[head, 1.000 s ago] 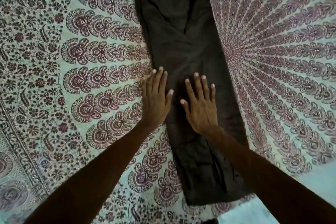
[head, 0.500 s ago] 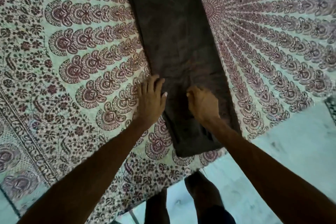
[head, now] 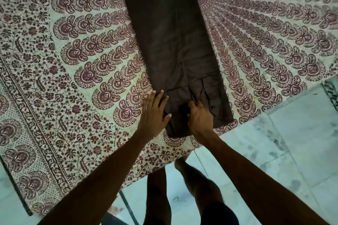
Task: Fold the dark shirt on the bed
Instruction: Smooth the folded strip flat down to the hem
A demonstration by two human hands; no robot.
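Observation:
The dark shirt [head: 170,42] lies on the bed as a long narrow strip, folded lengthwise, running from the top of the view down to the bed's near edge. My left hand [head: 153,115] rests flat with fingers spread on the strip's left edge, close to the bottom hem. My right hand [head: 200,117] sits on the lower middle of the shirt with its fingers curled into the cloth, and creases gather at the fingertips. The shirt's top end is out of view.
A patterned maroon and pale bedsheet [head: 82,78] covers the bed, whose near edge runs diagonally below my hands. A pale tiled floor [head: 283,142] lies to the right and below. My legs [head: 159,197] stand against the bed's edge.
Both hands slid down the shirt from its middle toward the bottom hem. My right hand went from flat to curled into the cloth. The view tilted downward, showing the floor and my legs.

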